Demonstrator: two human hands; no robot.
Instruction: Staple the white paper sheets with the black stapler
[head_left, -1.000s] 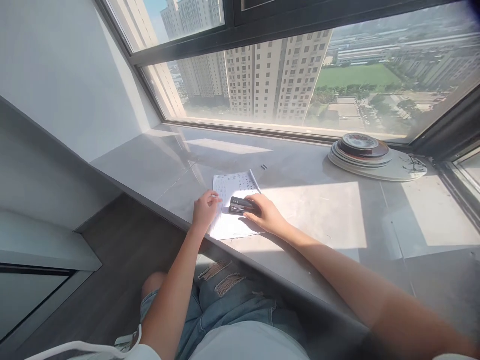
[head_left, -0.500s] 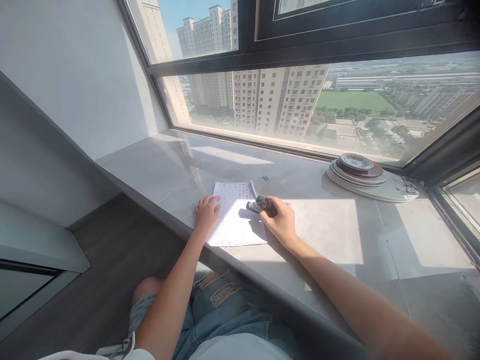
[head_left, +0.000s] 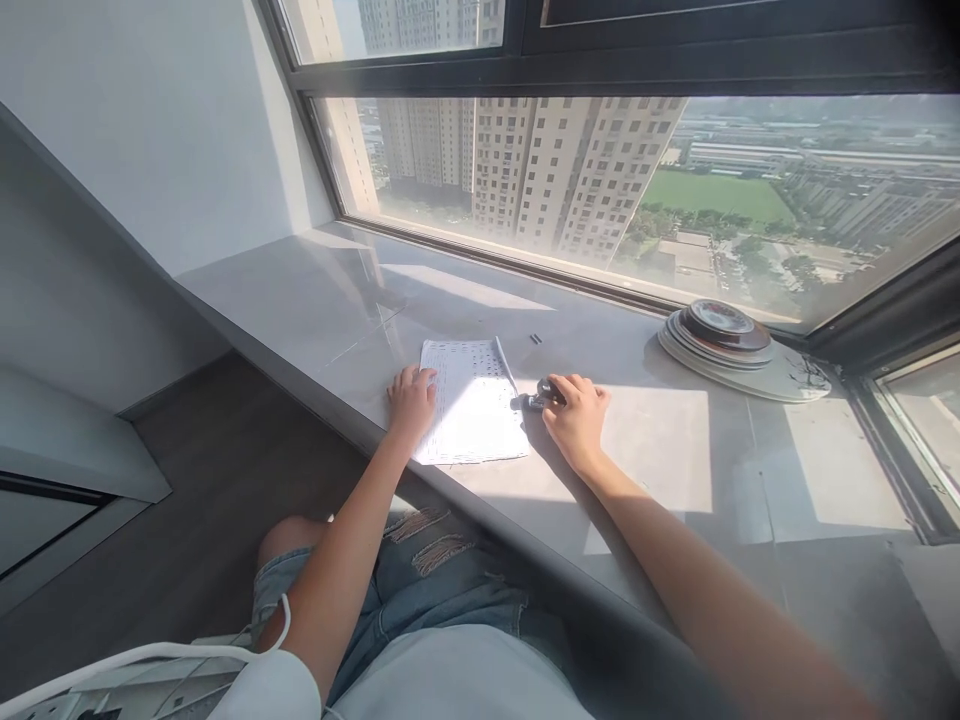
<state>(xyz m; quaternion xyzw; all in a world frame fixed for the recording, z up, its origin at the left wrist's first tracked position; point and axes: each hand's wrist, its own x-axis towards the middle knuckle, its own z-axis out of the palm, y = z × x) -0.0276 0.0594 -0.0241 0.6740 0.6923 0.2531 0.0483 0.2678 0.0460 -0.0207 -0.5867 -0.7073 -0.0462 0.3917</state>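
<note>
My left hand [head_left: 412, 405] lies flat on the left edge of a stack of written paper sheets [head_left: 480, 420], fingers stretched out. The top sheet's upper right edge curls up. Just right of the paper, my right hand [head_left: 577, 420] is closed round a small black stapler [head_left: 533, 402], whose front end points left toward the sheets. My palm and fingers hide most of it. Two short dark strips [head_left: 535, 339], like staple strips, lie on the sill beyond.
The grey tiled window sill [head_left: 337, 320] carries bright sun patches. A stack of plates [head_left: 720, 345] stands at the back right by the window frame [head_left: 480, 75]. The sill's front edge runs above my lap. A white cable [head_left: 150, 652] shows at lower left.
My right hand has moved the stapler rightward and down, from over the paper to beside its right edge. My left hand stays on the paper. The view has tilted downward.
</note>
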